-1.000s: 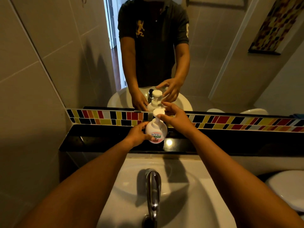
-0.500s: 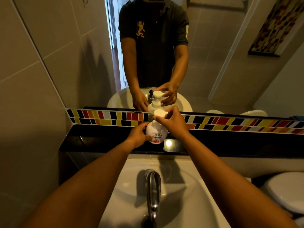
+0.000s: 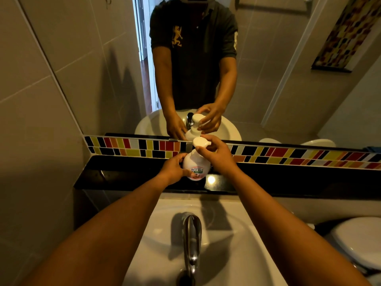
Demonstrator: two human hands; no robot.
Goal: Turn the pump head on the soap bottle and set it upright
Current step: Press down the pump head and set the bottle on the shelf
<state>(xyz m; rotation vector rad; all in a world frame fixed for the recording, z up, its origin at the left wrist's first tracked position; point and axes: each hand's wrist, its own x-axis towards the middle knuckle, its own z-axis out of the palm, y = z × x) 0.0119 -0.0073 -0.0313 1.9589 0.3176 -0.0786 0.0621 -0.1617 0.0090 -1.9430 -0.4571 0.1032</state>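
Bathroom setup with grey wall tiles, a big mirror (image 3: 268, 69) and a strip of colourful mosaic tiles (image 3: 288, 156) running under it. Everything sits relative to the glossy black ledge (image 3: 123, 176) below that strip, so call it the bench. The soap bottle (image 3: 196, 165) stands upright on the bench, right about the middle, white and round-bodied with a label facing the camera. The left hand (image 3: 172, 169) is wrapped around the bottle's left side, thumb across the front by the label, so it's clamped on the body. The right hand (image 3: 216, 154) comes in from the other side, with its fingertips (image 3: 201, 149) pinching the white pump head (image 3: 200, 141) at the top; the nozzle looks like it points to the right, toward that hand. Just in front of the bench is the white sink (image 3: 237, 244) with a chrome faucet (image 3: 192, 240) sticking up in its middle. The mirror above the bench shows the same two-handed grip from the other side.
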